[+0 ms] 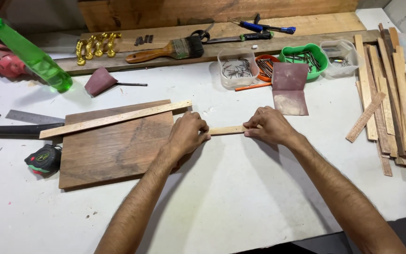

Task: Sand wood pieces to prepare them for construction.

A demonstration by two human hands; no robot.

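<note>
At frame centre, the left hand (pixel 187 133) and right hand (pixel 269 125) each gripped one end of a short wooden strip (pixel 227 130) lying flat on the white counter (pixel 240 188), right of the wooden board (pixel 113 148); no fastening was visible yet.

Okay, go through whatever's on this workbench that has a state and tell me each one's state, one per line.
Short wood strip: flat on table, gripped at both ends
Left hand: closed on strip
Right hand: closed on strip
Long wood strip: lying across dark board
Green bottle: capped, tilted
Sandpaper sheet: folded
Clear tub: open, holds nails
</note>
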